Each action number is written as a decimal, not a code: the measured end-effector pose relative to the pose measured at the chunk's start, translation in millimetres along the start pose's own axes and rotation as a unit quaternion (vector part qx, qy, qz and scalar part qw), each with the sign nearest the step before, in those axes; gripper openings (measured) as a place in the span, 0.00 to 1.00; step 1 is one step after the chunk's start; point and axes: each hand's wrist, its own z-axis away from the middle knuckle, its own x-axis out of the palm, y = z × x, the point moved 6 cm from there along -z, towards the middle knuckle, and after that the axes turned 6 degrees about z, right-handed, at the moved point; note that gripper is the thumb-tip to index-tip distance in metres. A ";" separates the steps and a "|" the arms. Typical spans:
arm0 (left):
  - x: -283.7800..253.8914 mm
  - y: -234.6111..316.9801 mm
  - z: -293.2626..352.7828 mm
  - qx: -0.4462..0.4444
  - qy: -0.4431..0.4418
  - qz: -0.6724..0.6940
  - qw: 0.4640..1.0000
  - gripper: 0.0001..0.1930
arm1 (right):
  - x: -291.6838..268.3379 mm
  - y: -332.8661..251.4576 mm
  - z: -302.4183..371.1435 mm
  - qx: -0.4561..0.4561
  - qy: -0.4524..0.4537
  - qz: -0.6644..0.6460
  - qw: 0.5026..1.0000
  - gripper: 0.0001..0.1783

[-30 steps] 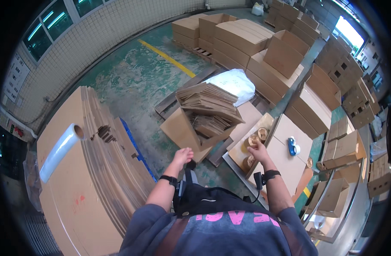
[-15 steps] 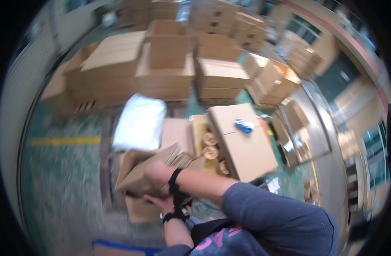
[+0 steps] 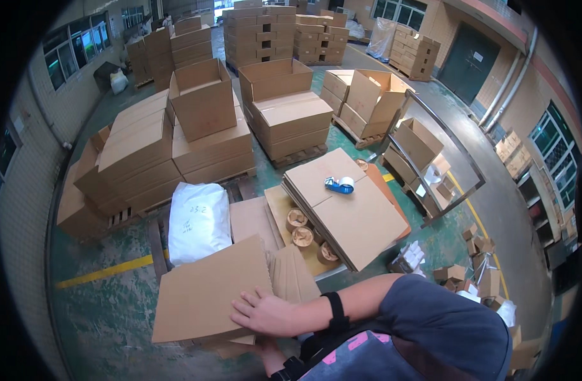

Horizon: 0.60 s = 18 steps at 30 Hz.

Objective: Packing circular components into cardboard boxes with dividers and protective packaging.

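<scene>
A cardboard box (image 3: 208, 292) lies in front of me with a broad brown panel facing up. Spread across that panel's right edge is my right hand (image 3: 262, 312), palm down with fingers apart. Below it my left hand (image 3: 265, 351) reaches to the box's near underside; its fingers are hidden by the cardboard. Beside the panel, folded cardboard pieces (image 3: 292, 273) stick out to the right. A full white sack (image 3: 199, 223) rests just beyond the box.
Right of the box, a stack of flat cardboard (image 3: 348, 219) carries a blue tape dispenser (image 3: 339, 185). Brown-topped round containers (image 3: 302, 237) stand beside it. Large cartons (image 3: 135, 146) on pallets line the far side. A metal-framed cart (image 3: 453, 159) and scattered small boxes (image 3: 481, 273) are at right.
The view has shifted and become sharper. The box's open top and slanted panel have given way to a broad panel facing up, my right hand now flat on it. My left hand is now mostly hidden.
</scene>
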 end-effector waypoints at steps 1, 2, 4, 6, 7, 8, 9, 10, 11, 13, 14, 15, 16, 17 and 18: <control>0.8 -8.7 11.6 -0.004 -0.031 -0.023 0.999 0.37 | -19.8 1.7 20.7 -0.005 0.044 -0.013 0.999 0.22; -6.1 -18.2 30.5 -0.008 -0.058 -0.046 0.997 0.37 | -35.2 5.2 40.9 -0.004 0.058 -0.013 0.998 0.22; -3.3 -39.8 52.9 -0.037 -0.118 -0.099 0.987 0.36 | -79.4 20.6 90.4 -0.012 0.185 -0.030 0.982 0.24; 15.4 -129.1 78.7 -0.085 -0.179 -0.153 0.968 0.36 | -116.3 41.9 147.5 0.011 0.249 -0.024 0.968 0.24; 28.1 -196.2 103.3 -0.112 -0.207 -0.177 0.956 0.36 | -135.0 50.7 181.4 0.016 0.296 -0.021 0.955 0.24; 34.4 -266.9 137.3 -0.149 -0.234 -0.203 0.939 0.35 | -148.1 59.8 215.6 0.048 0.305 -0.010 0.951 0.24; 31.9 -326.9 174.2 -0.179 -0.256 -0.224 0.923 0.35 | -161.7 62.4 247.3 0.033 0.341 -0.012 0.939 0.23; 21.8 -368.9 207.9 -0.212 -0.278 -0.245 0.904 0.35 | -172.4 64.4 281.6 0.021 0.376 -0.011 0.926 0.22; 7.8 -399.2 233.6 -0.275 -0.312 -0.273 0.868 0.34 | -185.1 84.0 328.4 0.077 0.389 0.017 0.918 0.22; -20.4 -389.2 234.8 -0.377 -0.368 -0.321 0.787 0.34 | -206.3 98.2 411.8 0.087 0.472 0.030 0.877 0.22; -23.5 -384.4 225.1 -0.427 -0.393 -0.343 0.738 0.34 | -213.1 108.0 453.3 0.111 0.472 0.061 0.873 0.23; -23.3 -379.0 226.5 -0.448 -0.408 -0.358 0.711 0.33 | -221.1 108.4 478.6 0.130 0.478 0.063 0.866 0.23; -21.0 -412.0 240.2 -0.485 -0.429 -0.364 0.669 0.33 | -230.9 115.4 517.1 0.163 0.482 0.094 0.856 0.23; -18.4 -455.0 259.0 -0.513 -0.450 -0.364 0.633 0.33 | -240.6 122.6 555.3 0.184 0.482 0.122 0.848 0.23; -16.6 -497.7 279.7 -0.538 -0.470 -0.362 0.599 0.33 | -249.1 126.6 592.4 0.217 0.468 0.131 0.847 0.23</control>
